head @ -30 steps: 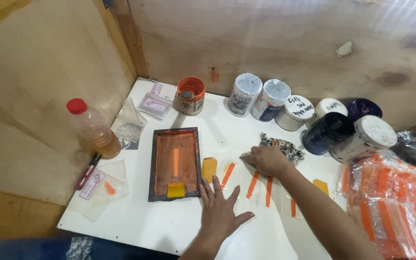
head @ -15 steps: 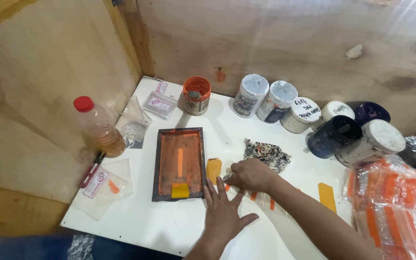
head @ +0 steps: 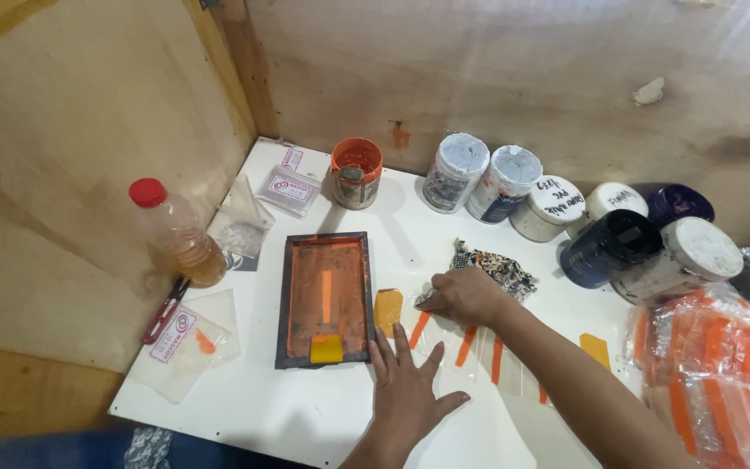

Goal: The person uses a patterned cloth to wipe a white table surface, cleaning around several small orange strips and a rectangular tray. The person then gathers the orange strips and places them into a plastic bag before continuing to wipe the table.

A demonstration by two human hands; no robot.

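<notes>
The left hand (head: 407, 391) lay flat and open on the white table (head: 245, 391) beside an orange-stained frame (head: 325, 297). The right hand (head: 466, 295) pinched clear orange-striped bags (head: 462, 343).

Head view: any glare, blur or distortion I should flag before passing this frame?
Head view: streaky glare washes the upper right corner of the plywood wall; the jars throw soft shadows; the clear bags at right shine and look smeared; the bottom left edge is blurred; the board edges bow slightly from the wide lens; both hands, left and right, are reasonably sharp.
</notes>
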